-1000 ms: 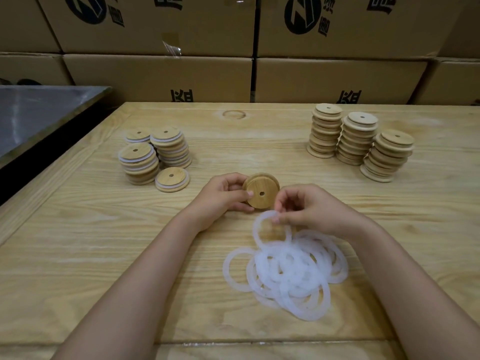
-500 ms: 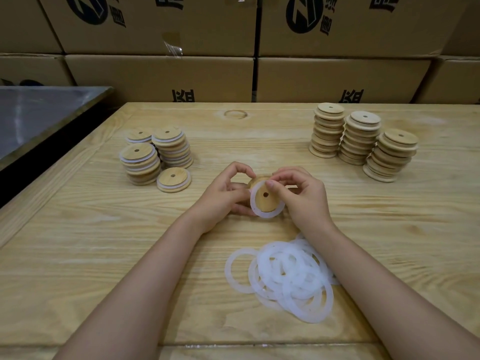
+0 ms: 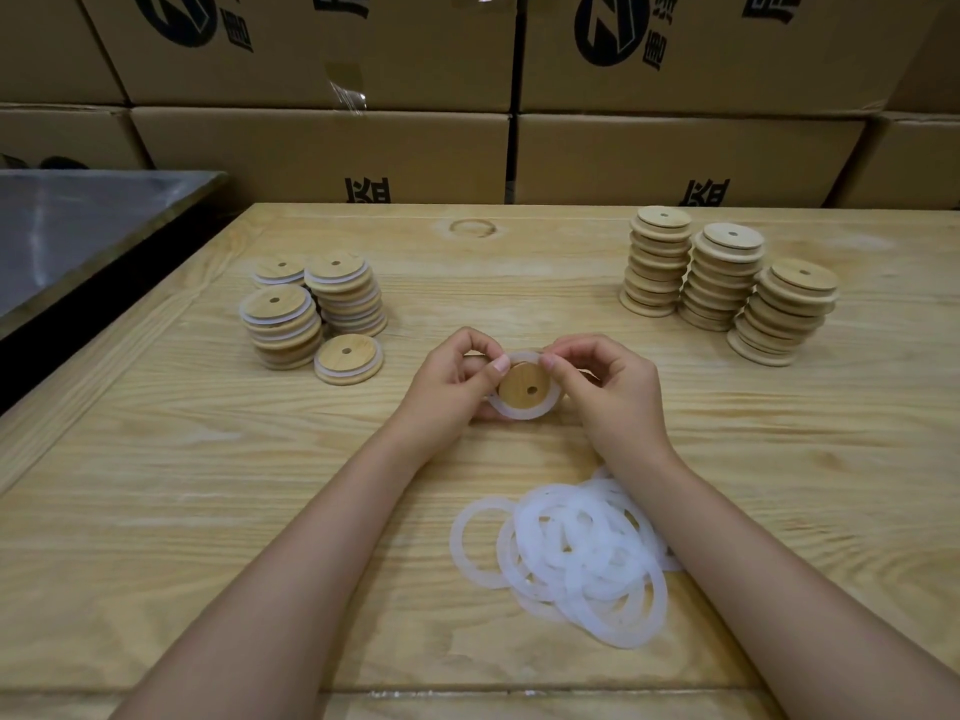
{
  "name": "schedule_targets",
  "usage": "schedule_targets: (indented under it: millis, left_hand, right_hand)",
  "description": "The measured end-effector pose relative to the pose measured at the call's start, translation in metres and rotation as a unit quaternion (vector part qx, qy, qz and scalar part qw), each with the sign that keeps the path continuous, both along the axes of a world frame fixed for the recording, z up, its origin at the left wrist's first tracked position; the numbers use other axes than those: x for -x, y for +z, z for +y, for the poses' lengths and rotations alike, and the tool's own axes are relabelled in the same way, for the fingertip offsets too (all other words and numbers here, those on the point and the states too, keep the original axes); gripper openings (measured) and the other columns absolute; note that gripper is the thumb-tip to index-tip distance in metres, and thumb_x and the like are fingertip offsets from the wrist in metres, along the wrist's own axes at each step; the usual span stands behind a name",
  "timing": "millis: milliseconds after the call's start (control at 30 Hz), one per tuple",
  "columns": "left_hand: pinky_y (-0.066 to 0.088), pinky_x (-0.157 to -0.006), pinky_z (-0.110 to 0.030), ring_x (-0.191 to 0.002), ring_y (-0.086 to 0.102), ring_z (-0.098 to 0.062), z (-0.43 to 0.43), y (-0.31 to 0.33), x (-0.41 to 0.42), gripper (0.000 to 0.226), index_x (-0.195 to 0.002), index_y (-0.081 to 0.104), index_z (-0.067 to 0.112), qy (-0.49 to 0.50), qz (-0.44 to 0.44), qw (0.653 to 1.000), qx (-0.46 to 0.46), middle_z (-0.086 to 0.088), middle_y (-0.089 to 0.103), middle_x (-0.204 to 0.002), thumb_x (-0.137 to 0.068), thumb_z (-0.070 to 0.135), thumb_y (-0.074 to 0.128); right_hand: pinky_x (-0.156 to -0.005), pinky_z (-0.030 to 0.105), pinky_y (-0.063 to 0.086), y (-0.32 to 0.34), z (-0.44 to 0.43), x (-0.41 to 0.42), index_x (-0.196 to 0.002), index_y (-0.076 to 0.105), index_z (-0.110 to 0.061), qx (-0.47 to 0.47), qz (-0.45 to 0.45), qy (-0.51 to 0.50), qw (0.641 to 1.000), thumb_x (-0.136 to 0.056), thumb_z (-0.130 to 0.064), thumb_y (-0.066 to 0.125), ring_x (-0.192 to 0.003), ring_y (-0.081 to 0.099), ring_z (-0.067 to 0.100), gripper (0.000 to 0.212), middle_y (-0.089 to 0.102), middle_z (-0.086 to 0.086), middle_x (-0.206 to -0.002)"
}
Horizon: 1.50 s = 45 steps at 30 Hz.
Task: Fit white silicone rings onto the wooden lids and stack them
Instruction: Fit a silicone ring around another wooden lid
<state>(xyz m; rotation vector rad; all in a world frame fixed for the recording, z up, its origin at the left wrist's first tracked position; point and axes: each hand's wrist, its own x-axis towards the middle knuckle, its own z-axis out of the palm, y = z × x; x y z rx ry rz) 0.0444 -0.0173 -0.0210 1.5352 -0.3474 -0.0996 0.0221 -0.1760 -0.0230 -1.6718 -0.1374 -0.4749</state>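
Note:
A round wooden lid [image 3: 522, 384] with a small centre hole is held up on edge over the table's middle. My left hand [image 3: 452, 379] grips its left side and my right hand [image 3: 605, 381] pinches its upper right. A white silicone ring [image 3: 524, 410] sits around the lid's raised core, with both thumbs pressing on it. A loose pile of several white rings [image 3: 576, 558] lies near the front edge. Three stacks of bare lids [image 3: 727, 283] stand at the back right. Stacks of ringed lids [image 3: 311, 309] stand at the left, with a single ringed lid [image 3: 349, 358] beside them.
The work surface is a light wooden table [image 3: 208, 485]. Cardboard boxes [image 3: 467, 96] form a wall behind it. A grey metal surface [image 3: 78, 226] lies to the far left, past a dark gap.
My right hand lifted one ring from the pile and brought it to the lid. The ring now sits around the lid, and both hands have closed in on it.

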Motion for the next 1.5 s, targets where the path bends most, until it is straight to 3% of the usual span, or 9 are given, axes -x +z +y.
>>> schedule_targets:
  millis: [200, 367, 633, 733, 800, 1067, 1267, 1367, 1500]
  left_hand:
    - [0.058, -0.069, -0.039, -0.074, 0.064, -0.017, -0.001, -0.001, 0.000, 0.013, -0.082, 0.049, 0.010, 0.022, -0.005, 1.000, -0.008, -0.011, 0.063, -0.078, -0.092, 0.003, 0.054]
    - [0.054, -0.057, -0.022, -0.065, 0.064, -0.003, -0.001, -0.001, 0.000, 0.015, -0.080, 0.050, 0.011, 0.032, -0.007, 0.999, -0.018, -0.003, 0.064, -0.074, -0.092, 0.003, 0.056]
    - [0.056, -0.062, -0.022, -0.069, 0.065, -0.003, 0.001, -0.003, -0.003, 0.013, -0.082, 0.053, 0.010, 0.052, -0.014, 0.998, -0.022, -0.006, 0.064, -0.078, -0.092, 0.001, 0.055]
    - [0.059, -0.066, -0.030, -0.077, 0.067, -0.012, 0.002, -0.004, -0.004, 0.012, -0.082, 0.052, 0.008, 0.069, -0.001, 0.998, -0.009, -0.010, 0.063, -0.080, -0.091, 0.000, 0.056]
    - [0.060, -0.070, -0.035, -0.080, 0.067, -0.017, 0.003, -0.004, -0.006, 0.013, -0.082, 0.052, 0.008, 0.075, 0.007, 0.997, -0.005, -0.012, 0.062, -0.080, -0.091, 0.000, 0.056]
    - [0.060, -0.068, -0.031, -0.079, 0.065, -0.017, 0.002, -0.004, -0.008, 0.015, -0.080, 0.051, 0.008, 0.074, 0.034, 0.997, 0.000, -0.012, 0.056, -0.076, -0.092, -0.001, 0.053]
    - [0.060, -0.071, -0.033, -0.080, 0.068, -0.018, 0.004, -0.006, -0.008, 0.015, -0.087, 0.050, 0.011, 0.055, 0.014, 0.998, 0.000, -0.010, 0.066, -0.080, -0.091, -0.003, 0.054]
    - [0.059, -0.072, -0.031, -0.082, 0.068, -0.020, 0.005, -0.007, -0.007, 0.016, -0.097, 0.055, 0.016, 0.033, 0.013, 0.999, -0.001, -0.017, 0.068, -0.086, -0.091, 0.002, 0.056]
    - [0.059, -0.071, -0.029, -0.083, 0.069, -0.016, 0.001, -0.009, -0.006, 0.008, -0.097, 0.064, 0.015, 0.029, -0.016, 0.998, -0.059, -0.008, 0.070, -0.090, -0.091, 0.012, 0.060]
  right_hand:
    - [-0.068, 0.014, 0.048, -0.002, 0.002, 0.001, -0.078, 0.064, -0.022, 0.028, -0.010, -0.014, 0.999, -0.086, -0.007, 0.065, -0.072, 0.062, -0.002, 0.017, 0.066, -0.012, -0.075]
    - [-0.068, 0.018, 0.050, -0.003, 0.002, 0.001, -0.079, 0.060, -0.027, 0.077, -0.026, -0.025, 0.996, -0.089, -0.010, 0.063, -0.072, 0.063, 0.002, 0.019, 0.065, -0.012, -0.074]
    - [-0.070, 0.015, 0.049, -0.004, -0.003, -0.002, -0.083, 0.061, -0.018, 0.141, -0.026, -0.028, 0.989, -0.088, -0.013, 0.064, -0.077, 0.062, -0.001, 0.009, 0.064, -0.014, -0.078]
    - [-0.071, 0.014, 0.047, -0.006, -0.006, -0.005, -0.083, 0.062, -0.017, 0.146, -0.010, -0.038, 0.989, -0.089, -0.013, 0.064, -0.077, 0.061, -0.002, 0.007, 0.064, -0.014, -0.078]
    - [-0.072, 0.015, 0.048, -0.006, -0.007, -0.005, -0.082, 0.061, -0.020, 0.140, 0.001, -0.036, 0.989, -0.089, -0.013, 0.064, -0.077, 0.061, -0.001, 0.010, 0.064, -0.014, -0.078]
    - [-0.070, 0.020, 0.050, -0.006, -0.009, -0.008, -0.075, 0.060, -0.027, 0.100, 0.049, -0.029, 0.993, -0.088, -0.014, 0.064, -0.073, 0.063, 0.002, 0.019, 0.066, -0.011, -0.076]
    - [-0.085, 0.037, 0.055, -0.009, -0.013, -0.013, -0.080, 0.063, -0.015, 0.001, 0.131, -0.001, 0.991, -0.090, -0.008, 0.062, -0.091, 0.068, 0.023, 0.012, 0.070, 0.005, -0.088]
    - [-0.085, 0.037, 0.056, -0.009, -0.012, -0.012, -0.080, 0.064, -0.013, -0.016, 0.131, 0.009, 0.991, -0.089, -0.007, 0.062, -0.090, 0.069, 0.022, 0.011, 0.071, 0.005, -0.086]
    - [-0.082, 0.032, 0.056, -0.009, -0.009, -0.010, -0.079, 0.065, -0.015, -0.004, 0.119, 0.018, 0.993, -0.087, -0.008, 0.065, -0.083, 0.069, 0.015, 0.011, 0.071, 0.000, -0.082]
